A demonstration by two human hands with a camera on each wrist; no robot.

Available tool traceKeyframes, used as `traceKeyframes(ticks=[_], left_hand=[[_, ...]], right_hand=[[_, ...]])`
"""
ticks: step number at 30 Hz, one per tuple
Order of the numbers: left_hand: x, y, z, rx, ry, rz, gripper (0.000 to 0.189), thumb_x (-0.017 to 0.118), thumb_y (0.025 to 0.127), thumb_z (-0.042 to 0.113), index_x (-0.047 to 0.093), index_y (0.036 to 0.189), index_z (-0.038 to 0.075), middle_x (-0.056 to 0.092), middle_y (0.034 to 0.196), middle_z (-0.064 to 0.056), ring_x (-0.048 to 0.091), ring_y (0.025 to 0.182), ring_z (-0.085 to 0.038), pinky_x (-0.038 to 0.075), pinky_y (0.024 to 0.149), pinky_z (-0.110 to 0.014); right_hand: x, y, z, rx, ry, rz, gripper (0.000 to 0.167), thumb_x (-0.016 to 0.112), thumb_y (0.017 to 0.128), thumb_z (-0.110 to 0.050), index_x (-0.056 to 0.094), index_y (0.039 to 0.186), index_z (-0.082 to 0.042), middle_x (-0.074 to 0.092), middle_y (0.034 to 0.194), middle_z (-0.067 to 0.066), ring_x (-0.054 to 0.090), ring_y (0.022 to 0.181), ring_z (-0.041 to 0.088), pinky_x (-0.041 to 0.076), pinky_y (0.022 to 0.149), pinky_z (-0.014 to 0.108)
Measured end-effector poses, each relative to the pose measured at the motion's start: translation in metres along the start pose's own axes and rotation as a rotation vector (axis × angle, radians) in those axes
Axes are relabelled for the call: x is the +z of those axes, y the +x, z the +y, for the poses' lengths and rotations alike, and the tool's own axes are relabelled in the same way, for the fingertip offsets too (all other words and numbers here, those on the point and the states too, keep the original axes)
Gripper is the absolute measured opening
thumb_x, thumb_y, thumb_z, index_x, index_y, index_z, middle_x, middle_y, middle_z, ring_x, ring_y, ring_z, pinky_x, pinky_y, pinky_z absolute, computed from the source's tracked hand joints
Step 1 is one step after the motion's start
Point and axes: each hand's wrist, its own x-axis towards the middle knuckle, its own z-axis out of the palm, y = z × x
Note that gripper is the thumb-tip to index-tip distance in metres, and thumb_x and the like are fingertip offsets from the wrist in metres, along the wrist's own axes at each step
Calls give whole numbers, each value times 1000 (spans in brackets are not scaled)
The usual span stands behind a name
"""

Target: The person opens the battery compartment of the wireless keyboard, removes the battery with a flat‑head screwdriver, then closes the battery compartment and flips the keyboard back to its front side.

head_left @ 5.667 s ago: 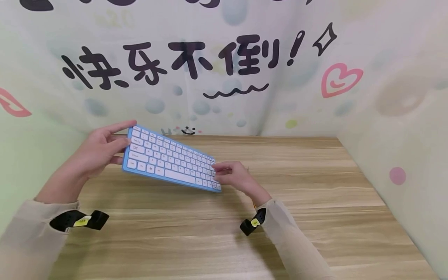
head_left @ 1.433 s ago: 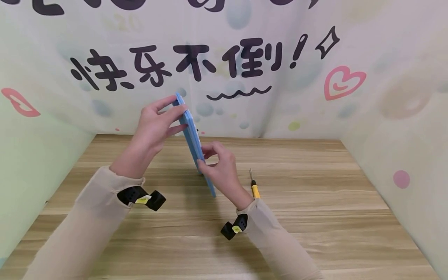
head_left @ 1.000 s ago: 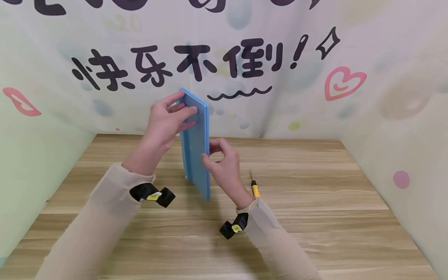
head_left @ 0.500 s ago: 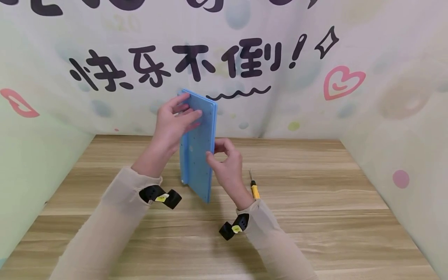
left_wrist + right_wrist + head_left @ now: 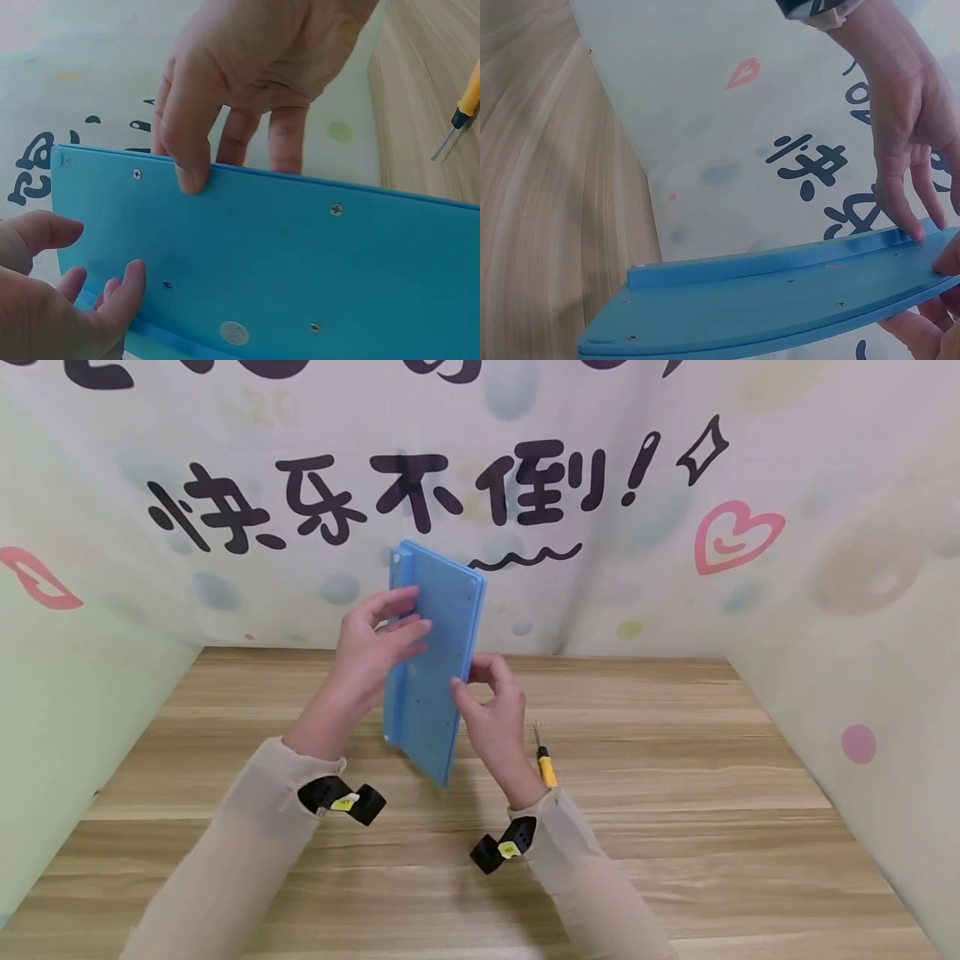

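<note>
A: Where is the keyboard?
B: The blue keyboard (image 5: 446,693) is raised between the two hands, on its short end and slightly tilted, its smooth plastic back facing the person. I can't tell whether its lowest corner touches the worktop (image 5: 712,735).

A: And the right hand (image 5: 495,706)?
B: It pinches one long edge, thumb flat on the back, fingers round the far side.

A: The left hand (image 5: 369,647)?
B: Its fingers are relaxed and spread, at the opposite long side. The forefinger lies over the raised ridge (image 5: 396,710), a straight, blocky bar along that edge.

A: What is the back like?
B: A thin slab with rounded corners, dotted with small metal cross-head screws (image 5: 337,209). A pale round disc (image 5: 234,332) sits near the ridge; its markings are too blurred to read.

A: Anything else nearby?
B: A screwdriver (image 5: 546,764) lies just beside the right wrist: slim metal shaft, black collar, yellow handle partly hidden. The worktop has streaky wood grain, and behind it a softly creased backdrop (image 5: 637,602) carries thick black characters and a pink heart outline (image 5: 701,539).
</note>
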Motion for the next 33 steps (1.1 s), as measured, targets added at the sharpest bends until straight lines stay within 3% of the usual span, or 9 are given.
traceKeyframes(ticks=[7, 12, 19, 27, 33], left_hand=[[-7, -3, -15, -11, -11, 9, 40, 57, 87, -3, 48, 126, -4, 50, 113, -10, 55, 97, -17, 50, 82, -34], [-13, -7, -27, -13, -14, 10, 38, 56, 87, -4, 48, 125, -6, 51, 109, -9, 56, 92, -15, 51, 79, -32], [-25, -13, -46, -73, -8, 16, 39, 54, 88, -4, 46, 126, -7, 50, 113, -11, 55, 96, -14, 50, 80, -29], [-37, -18, -73, -171, -17, 55, 39, 53, 89, -3, 44, 127, -7, 49, 110, -10, 54, 93, -11, 50, 82, -31], [-40, -24, -91, -210, -25, 69, 39, 54, 88, -4, 44, 125, -9, 51, 105, -6, 55, 90, -10, 50, 82, -32]], right_hand=[[1, 1, -1, -30, 12, 37, 20, 55, 82, 12, 53, 102, 14, 58, 96, 25, 55, 86, 32, 51, 70, 39], [0, 4, -4, -36, 31, 61, 20, 55, 83, 11, 53, 102, 14, 57, 95, 25, 54, 87, 31, 50, 66, 29], [-2, 14, 26, -76, 64, 75, 19, 56, 87, 0, 54, 105, 5, 57, 101, 13, 54, 89, 20, 52, 60, 31], [-4, 16, -7, -88, 61, 96, 17, 52, 85, 9, 52, 102, 13, 56, 99, 23, 53, 88, 29, 50, 64, 26], [-5, 22, -13, -127, 78, 122, 17, 51, 83, 12, 51, 100, 16, 55, 98, 25, 53, 86, 30, 47, 72, 28]])
